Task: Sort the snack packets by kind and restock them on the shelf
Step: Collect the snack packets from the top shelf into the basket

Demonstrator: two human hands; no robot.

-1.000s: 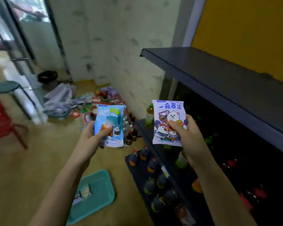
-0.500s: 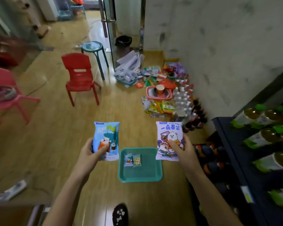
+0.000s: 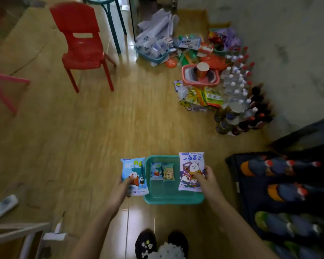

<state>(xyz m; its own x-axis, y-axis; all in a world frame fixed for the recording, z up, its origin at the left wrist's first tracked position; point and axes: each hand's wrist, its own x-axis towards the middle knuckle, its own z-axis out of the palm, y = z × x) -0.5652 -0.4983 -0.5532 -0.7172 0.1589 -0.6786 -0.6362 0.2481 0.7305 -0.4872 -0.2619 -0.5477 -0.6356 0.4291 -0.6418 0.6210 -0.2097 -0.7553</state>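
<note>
My left hand (image 3: pixel 122 187) grips a blue snack packet (image 3: pixel 134 174) with a polar bear on it, held up to the left of the tray. My right hand (image 3: pixel 206 179) pinches a white packet (image 3: pixel 191 165) with cartoon bears and blue characters, held over the tray's right edge. Between them, on the wooden floor, lies a teal tray (image 3: pixel 173 200). It holds two small packets: a blue one (image 3: pixel 156 171) and a green one with a bear (image 3: pixel 168 172). At the right, the dark shelf (image 3: pixel 251 184) carries bottles lying on their sides.
A red chair (image 3: pixel 82 45) and a pink chair (image 3: pixel 0 81) stand at the left. Along the far wall lies a heap of packets (image 3: pixel 200 98), a pink basket (image 3: pixel 200 77), a blue basket (image 3: pixel 151 51) and many bottles (image 3: pixel 239 94). My shoes (image 3: pixel 161 243) are at the bottom.
The view has swung from the shelf down to the floor and tray. Both hands keep their packets and have sunk nearer the tray.
</note>
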